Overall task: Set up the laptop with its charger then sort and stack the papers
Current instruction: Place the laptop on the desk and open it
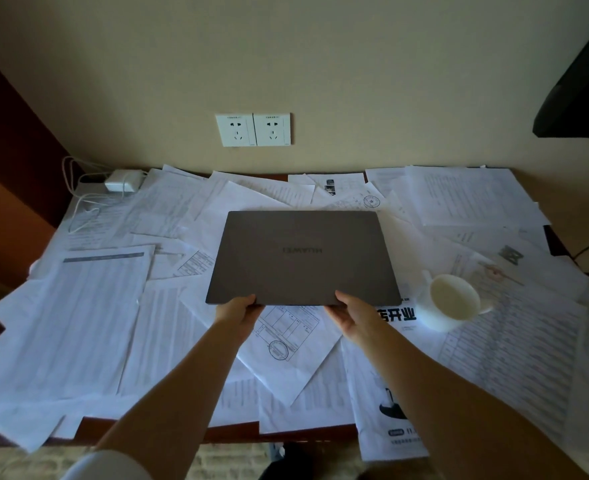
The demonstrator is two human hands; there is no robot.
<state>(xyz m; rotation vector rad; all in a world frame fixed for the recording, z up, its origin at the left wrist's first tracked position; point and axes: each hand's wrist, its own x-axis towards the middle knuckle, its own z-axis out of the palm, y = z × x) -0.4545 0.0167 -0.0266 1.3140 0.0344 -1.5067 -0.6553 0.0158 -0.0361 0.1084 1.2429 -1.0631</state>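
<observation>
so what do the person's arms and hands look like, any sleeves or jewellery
Both forearms are bare from the frame's lower edge up to the wrists, with no sleeves showing. The left hand and right hand wear no gloves, and no watch, bracelet or ring is visible on the parts that show. The fingers are partly hidden, so rings there cannot be ruled out.
</observation>
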